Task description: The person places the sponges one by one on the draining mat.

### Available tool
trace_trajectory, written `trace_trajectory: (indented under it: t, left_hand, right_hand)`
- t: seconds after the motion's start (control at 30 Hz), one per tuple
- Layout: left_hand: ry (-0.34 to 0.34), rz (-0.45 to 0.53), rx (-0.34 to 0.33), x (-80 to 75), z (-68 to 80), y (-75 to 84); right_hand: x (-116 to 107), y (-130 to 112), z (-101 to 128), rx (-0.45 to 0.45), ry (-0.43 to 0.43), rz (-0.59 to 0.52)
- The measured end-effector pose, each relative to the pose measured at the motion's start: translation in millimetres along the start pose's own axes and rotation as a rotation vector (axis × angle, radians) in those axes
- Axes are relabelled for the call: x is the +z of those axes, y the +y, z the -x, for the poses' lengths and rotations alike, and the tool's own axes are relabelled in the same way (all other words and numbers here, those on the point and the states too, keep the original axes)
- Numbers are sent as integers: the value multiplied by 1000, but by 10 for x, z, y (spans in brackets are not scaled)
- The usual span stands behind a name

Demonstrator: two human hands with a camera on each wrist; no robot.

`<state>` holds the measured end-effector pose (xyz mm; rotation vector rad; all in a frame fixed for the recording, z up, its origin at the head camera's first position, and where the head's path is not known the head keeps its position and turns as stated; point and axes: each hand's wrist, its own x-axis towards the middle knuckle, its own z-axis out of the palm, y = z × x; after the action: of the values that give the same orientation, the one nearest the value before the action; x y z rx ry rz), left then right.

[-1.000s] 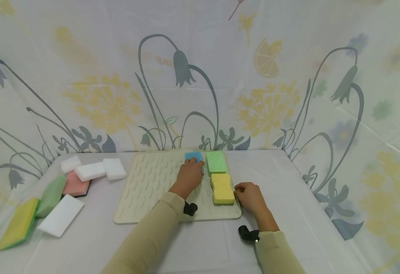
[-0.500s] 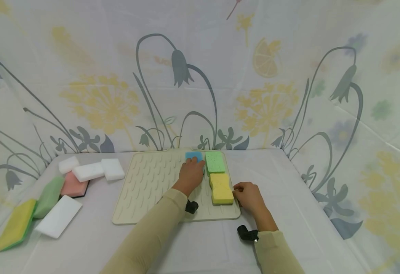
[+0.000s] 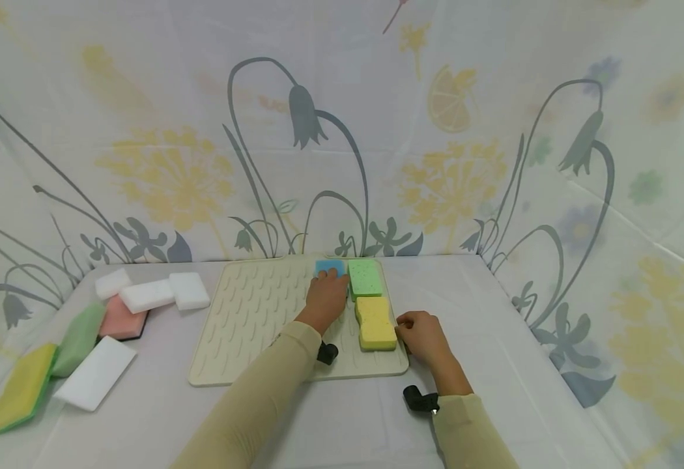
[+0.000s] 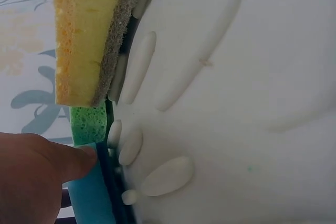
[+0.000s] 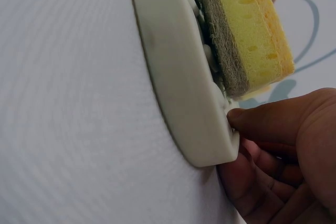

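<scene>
The left hand point(image 3: 326, 303) grips a blue rectangular sponge point(image 3: 330, 266) on the ridged cream-coloured mat point(image 3: 248, 326), near its far edge and just beside a light green rectangular sponge point(image 3: 365, 279). The right hand point(image 3: 426, 335) pinches the mat's right edge, near a yellow notched sponge point(image 3: 376, 322).

A mat point(image 3: 248, 326) lay at the frame's lower centre, a cloth point(image 3: 354, 78) hanging behind. On the mat's right side, a first sponge point(image 3: 329, 266) sat under the left hand point(image 3: 326, 299), a second sponge point(image 3: 365, 279) just right, a third sponge point(image 3: 376, 324) before that, beside the right hand point(image 3: 424, 335). Pads point(image 3: 81, 337) clustered lower left.
</scene>
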<state>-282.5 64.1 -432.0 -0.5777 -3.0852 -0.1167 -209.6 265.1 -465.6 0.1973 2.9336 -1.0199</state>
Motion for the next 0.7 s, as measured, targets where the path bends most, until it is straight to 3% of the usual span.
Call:
trace_trajectory:
  t: [0.7]
  left_hand:
    - [15, -58, 1, 89, -11, 1]
  right_hand:
    - [1, 1, 4, -9, 10, 13]
